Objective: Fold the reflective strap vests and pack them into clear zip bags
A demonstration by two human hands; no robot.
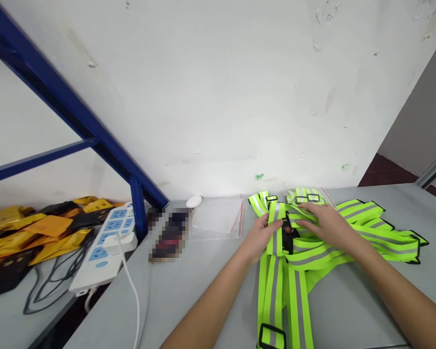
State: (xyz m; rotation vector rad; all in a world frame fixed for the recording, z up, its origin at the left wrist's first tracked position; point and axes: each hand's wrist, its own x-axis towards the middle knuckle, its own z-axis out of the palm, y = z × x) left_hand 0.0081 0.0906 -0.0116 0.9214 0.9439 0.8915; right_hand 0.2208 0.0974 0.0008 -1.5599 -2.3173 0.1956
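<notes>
A neon-green reflective vest [298,286] of elastic straps with grey stripes lies on the grey table, its straps gathered and overlapping. My left hand [258,237] pinches a vertical strap near the black plastic buckle [288,235], thumb on top. Over the straps just right of that buckle is my right hand [323,224], its fingers stretched out and apart, touching the straps. A black slider buckle [272,336] sits on the strap hanging toward the table's front edge. More straps fan out to the right, with black-edged ends.
Behind the vest lies another bagged green vest [305,196]. Clear zip bags [218,218] and a white oval object [194,201] lie near the wall. A power strip [105,247] with a white cable, a blue metal frame [76,111] and yellow and black packets [39,232] are at left.
</notes>
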